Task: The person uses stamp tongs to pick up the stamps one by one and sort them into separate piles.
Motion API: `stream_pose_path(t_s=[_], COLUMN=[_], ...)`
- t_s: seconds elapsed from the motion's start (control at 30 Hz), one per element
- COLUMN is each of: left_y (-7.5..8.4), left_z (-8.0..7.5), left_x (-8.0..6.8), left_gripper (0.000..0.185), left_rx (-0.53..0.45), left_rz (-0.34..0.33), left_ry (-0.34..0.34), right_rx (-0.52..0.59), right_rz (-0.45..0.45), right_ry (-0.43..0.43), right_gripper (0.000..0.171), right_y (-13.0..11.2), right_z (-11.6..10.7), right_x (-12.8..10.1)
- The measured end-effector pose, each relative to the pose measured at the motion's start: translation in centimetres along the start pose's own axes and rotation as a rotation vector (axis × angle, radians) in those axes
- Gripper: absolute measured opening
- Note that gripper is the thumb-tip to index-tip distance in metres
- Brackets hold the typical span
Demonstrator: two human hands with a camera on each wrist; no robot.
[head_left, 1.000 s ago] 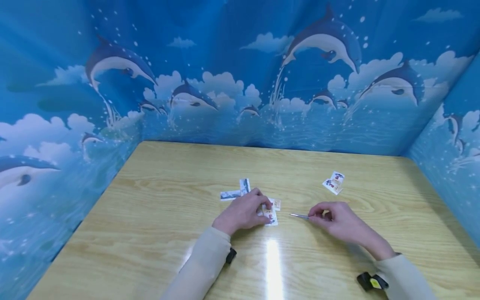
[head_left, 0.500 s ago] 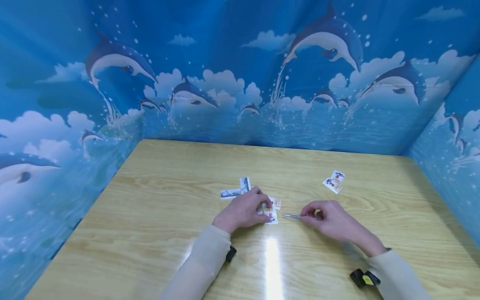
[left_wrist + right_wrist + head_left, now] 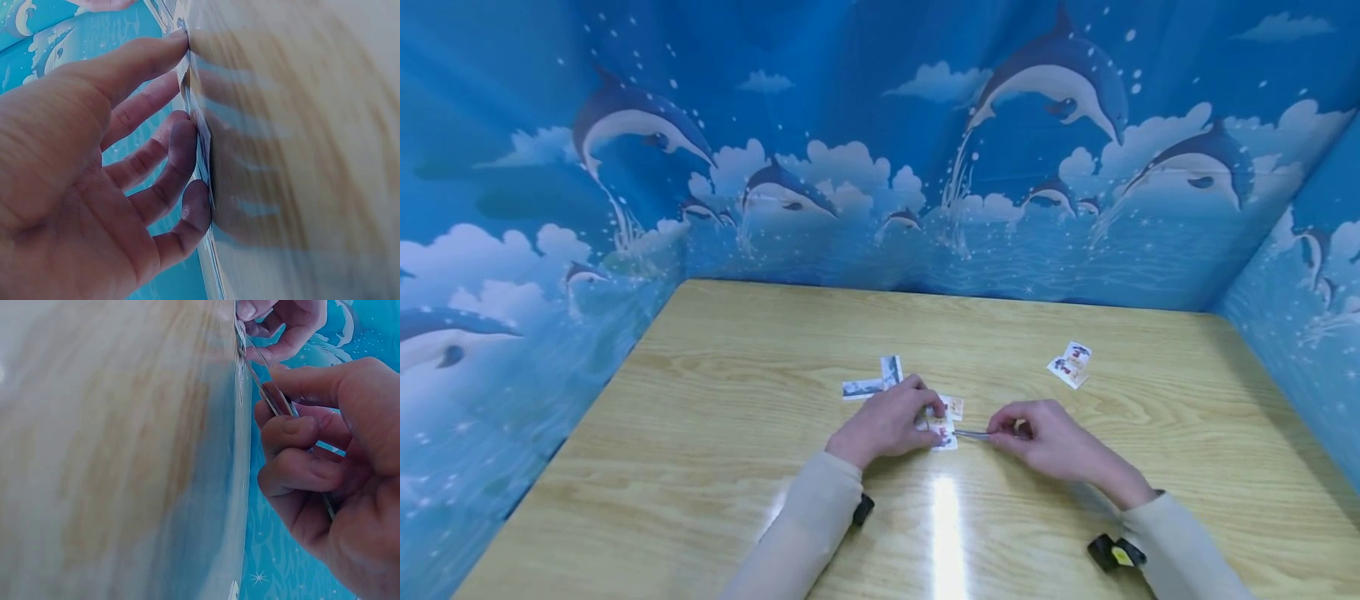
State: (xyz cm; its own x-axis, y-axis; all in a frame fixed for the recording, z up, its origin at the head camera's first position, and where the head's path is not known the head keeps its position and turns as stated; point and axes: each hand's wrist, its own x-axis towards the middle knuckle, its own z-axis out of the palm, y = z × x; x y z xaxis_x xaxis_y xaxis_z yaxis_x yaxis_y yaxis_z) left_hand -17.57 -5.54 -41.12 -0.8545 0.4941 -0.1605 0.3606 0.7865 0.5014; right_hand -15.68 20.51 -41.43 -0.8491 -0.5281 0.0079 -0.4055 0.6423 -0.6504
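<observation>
Steel tweezers brought to a pinned stamp

Metal tweezers (image 3: 973, 433) are pinched between thumb and curled fingers of the right hand (image 3: 1045, 442), their tips reaching the right edge of a small pile of stamps (image 3: 945, 423) near the middle of the wooden table (image 3: 737, 350). The pile is pressed flat by the left hand (image 3: 887, 421), whose fingers are laid nearly straight on the paper, as is shown by the left wrist view. Two bluish stamps (image 3: 874, 379) lie just behind that hand, and a separate pair of stamps (image 3: 1070, 365) is seen well apart to the right. The step in hand is judged to be the picking of one stamp from the pile. For the next move, a thin tip must be slid under a single edge, and pressure on the pile eased so that only one sheet is lifted
</observation>
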Motion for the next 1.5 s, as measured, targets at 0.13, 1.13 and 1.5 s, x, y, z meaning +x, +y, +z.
stream_pose_path(t_s=[0.13, 1.13, 1.5], left_y=[-0.1, 0.0, 0.2], left_z=[0.1, 0.2, 0.0], left_x=[0.1, -0.2, -0.1], left_gripper=[0.033, 0.039, 0.057], left_rx=[-0.005, -0.01, 0.076], left_rz=[0.002, -0.008, -0.002], left_ry=[-0.001, 0.005, -0.007], right_rx=[0.0, -0.009, -0.008], right_rz=[0.004, -0.017, 0.032], right_ry=[-0.009, 0.008, 0.05], right_gripper=[0.005, 0.004, 0.004], right_y=[-0.1, -0.5, -0.2], right_z=[0.0, 0.0, -0.9], right_x=[0.1, -0.3, -1.3])
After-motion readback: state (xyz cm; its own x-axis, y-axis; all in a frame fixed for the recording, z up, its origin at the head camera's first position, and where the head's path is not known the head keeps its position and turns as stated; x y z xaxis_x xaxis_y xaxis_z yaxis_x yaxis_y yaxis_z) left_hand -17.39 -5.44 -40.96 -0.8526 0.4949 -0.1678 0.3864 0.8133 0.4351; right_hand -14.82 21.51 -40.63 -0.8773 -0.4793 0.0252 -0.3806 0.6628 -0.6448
